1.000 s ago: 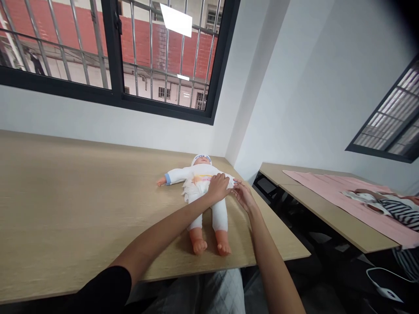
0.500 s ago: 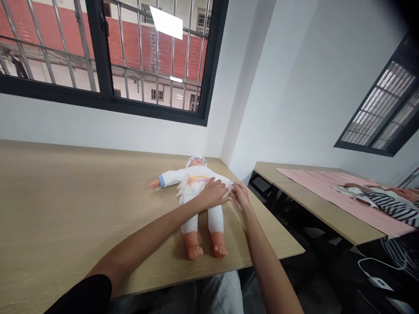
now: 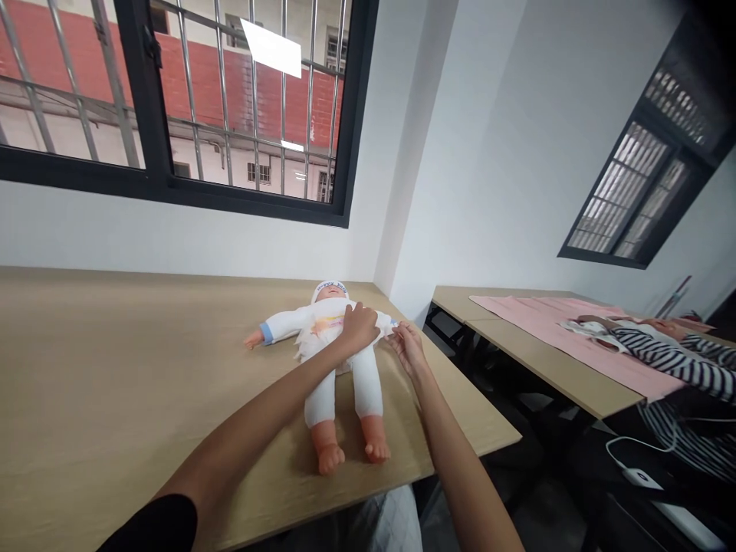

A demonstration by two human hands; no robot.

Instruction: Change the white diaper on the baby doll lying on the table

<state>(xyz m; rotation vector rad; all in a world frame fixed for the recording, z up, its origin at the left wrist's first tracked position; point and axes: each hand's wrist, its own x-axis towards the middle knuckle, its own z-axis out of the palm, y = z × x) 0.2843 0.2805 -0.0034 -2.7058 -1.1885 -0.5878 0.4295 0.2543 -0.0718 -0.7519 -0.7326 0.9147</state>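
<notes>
Pinching a sleeve cuff [image 3: 394,325] in the right hand [image 3: 409,349], fingertips together, and resting the left hand [image 3: 360,328], impossible to tell whether gripping, on the middle of a white-clad doll [image 3: 332,319] lying face-up on a wooden table [image 3: 143,383], directly under that palm.

Doll [image 3: 320,331] on the near table [image 3: 143,368], window [image 3: 247,100] behind, cloth [image 3: 546,326] on the second table [image 3: 540,360] at right

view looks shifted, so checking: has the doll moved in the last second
No, not noticeably: against the table, the doll keeps its place; both slide left in the picture together.
</notes>
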